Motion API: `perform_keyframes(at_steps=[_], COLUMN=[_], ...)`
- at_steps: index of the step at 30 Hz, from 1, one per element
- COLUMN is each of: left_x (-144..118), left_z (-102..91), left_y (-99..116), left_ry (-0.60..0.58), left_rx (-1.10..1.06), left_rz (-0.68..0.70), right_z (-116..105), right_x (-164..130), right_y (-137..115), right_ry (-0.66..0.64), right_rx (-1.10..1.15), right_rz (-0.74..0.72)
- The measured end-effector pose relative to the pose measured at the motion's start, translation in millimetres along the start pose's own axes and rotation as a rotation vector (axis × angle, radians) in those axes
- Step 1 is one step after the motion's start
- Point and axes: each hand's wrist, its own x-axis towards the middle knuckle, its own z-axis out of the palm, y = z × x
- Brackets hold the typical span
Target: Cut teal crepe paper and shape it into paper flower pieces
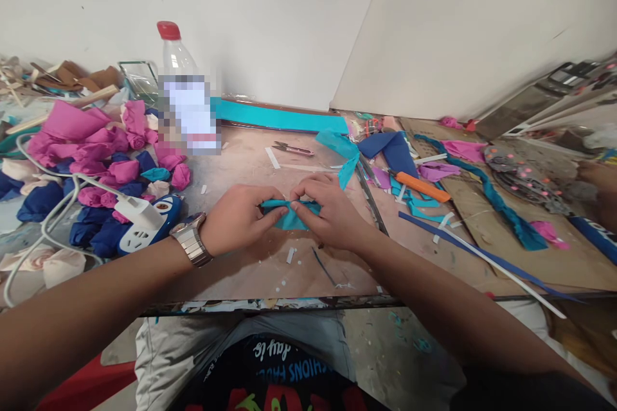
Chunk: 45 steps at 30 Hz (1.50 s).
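Between my two hands is a small piece of teal fabric [295, 221], gathered where the thumbs meet. My left hand [243, 215], with a metal watch on the wrist, pinches its left part. On the other side my right hand [328, 205] pinches it between thumb and fingers. The fingertips nearly touch, and part of the fabric is hidden behind them. A loose teal strip [344, 151] lies just beyond my right hand. Small thread snips [293, 148] rest on the table beyond my hands.
At the left lie many rolled fabric flowers [123, 170], beside a blue-and-white power strip [149, 228] with a white cable. A red-capped bottle [176, 58] stands behind. To the right are an orange-handled cutter [421, 187], fabric scraps, a white stick [511, 279] and cardboard [475, 221].
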Motion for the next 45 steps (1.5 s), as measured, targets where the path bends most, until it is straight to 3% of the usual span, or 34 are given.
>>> perform_keyframes(at_steps=[13,30,45], left_x=[2.4,0.3,2.6], left_z=[-3.0,-1.2,-2.2], left_y=[1.0,-1.0,-3.4], left_ry=[-0.069,-0.027,-0.112], left_rx=[-0.042,-0.076,-0.184], left_rz=[-0.055,0.018,-0.060], right_z=[0.4,0.3,-6.0], right_x=[-0.4,0.4,0.9], right_y=[0.4,-2.4,-2.8], right_ry=[-0.019,-0.038,-0.036], right_rx=[0.010,-0.021,-0.004], right_rz=[-0.033,-0.049,-0.046])
